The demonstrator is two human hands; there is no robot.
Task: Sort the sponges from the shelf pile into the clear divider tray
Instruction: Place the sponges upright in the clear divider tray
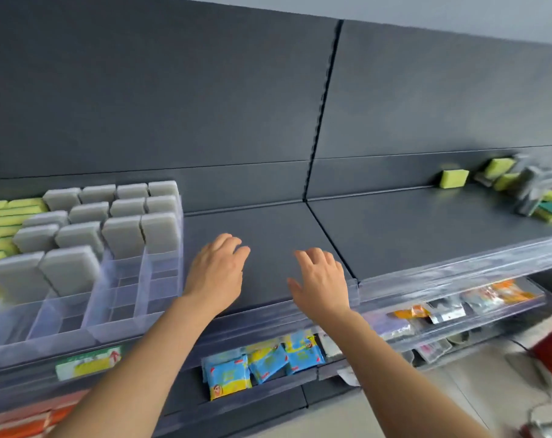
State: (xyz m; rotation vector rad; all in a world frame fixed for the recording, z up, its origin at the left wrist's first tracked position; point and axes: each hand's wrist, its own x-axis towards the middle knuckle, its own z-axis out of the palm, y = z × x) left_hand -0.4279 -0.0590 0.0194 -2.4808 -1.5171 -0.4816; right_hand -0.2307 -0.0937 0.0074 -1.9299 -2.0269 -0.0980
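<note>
Many grey sponges [79, 235] stand upright in tray [135, 298].

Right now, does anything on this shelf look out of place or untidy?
The sponge pile at the far right of the shelf lies jumbled, and one yellow sponge sits apart from it. The grey sponges in the clear divider tray stand in tidy rows.

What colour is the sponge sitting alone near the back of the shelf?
Yellow-green; the lone sponge shows best in the head view, far right.
</note>
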